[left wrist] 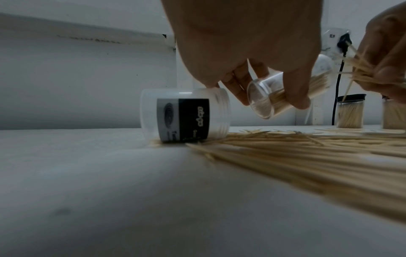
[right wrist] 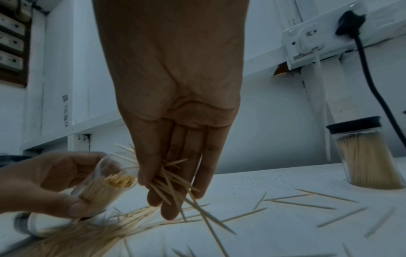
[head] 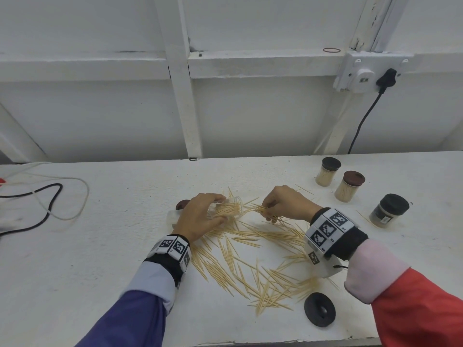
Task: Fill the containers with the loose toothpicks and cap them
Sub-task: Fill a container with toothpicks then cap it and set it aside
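While the left hand [head: 200, 216] grips a tilted, part-filled jar [head: 229, 209], the right hand [head: 285, 204] pinches a bundle [head: 263, 210] at its mouth, likely to be slid in next; loose toothpicks [head: 250, 261] lie below both hands.

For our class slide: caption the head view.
Left hand tilts clear container; right hand feeds in toothpicks.

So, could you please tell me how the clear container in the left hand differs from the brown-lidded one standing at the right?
The clear plastic container in the left hand is tilted on its side and uncapped; the brown-lidded clear container stands upright and capped. The first is gripped and only partly filled; the second stands untouched and looks full. Both are clear cylinders holding wooden toothpicks.
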